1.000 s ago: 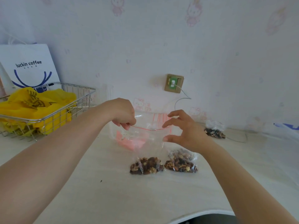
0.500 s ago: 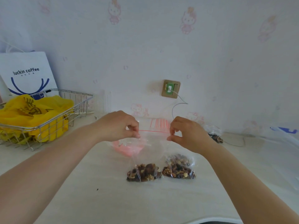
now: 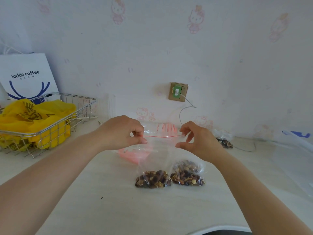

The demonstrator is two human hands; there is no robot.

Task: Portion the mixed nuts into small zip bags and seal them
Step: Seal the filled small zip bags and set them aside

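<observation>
- Left hand (image 3: pixel 122 131) and right hand (image 3: pixel 199 141) pinch opposite ends of a nut-filled zip bag's (image 3: pixel 155 165) red seal.
- Second filled bag (image 3: pixel 188 175) lies just right of it.

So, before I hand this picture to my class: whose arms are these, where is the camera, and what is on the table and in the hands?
There is no machine here. The arms belong to a person, and the single camera sits on that person's head, looking forward and down, so you see what they see.

The left hand and the right hand each pinch one end of the red zip strip of a small clear bag, which holds mixed nuts at its bottom. Whether the strip is pressed closed cannot be told.

On the pale table beside it lies a second filled bag. Behind are a stack of empty zip bags, a wire basket holding a yellow plastic bag, and a white paper coffee bag against the wall.
</observation>
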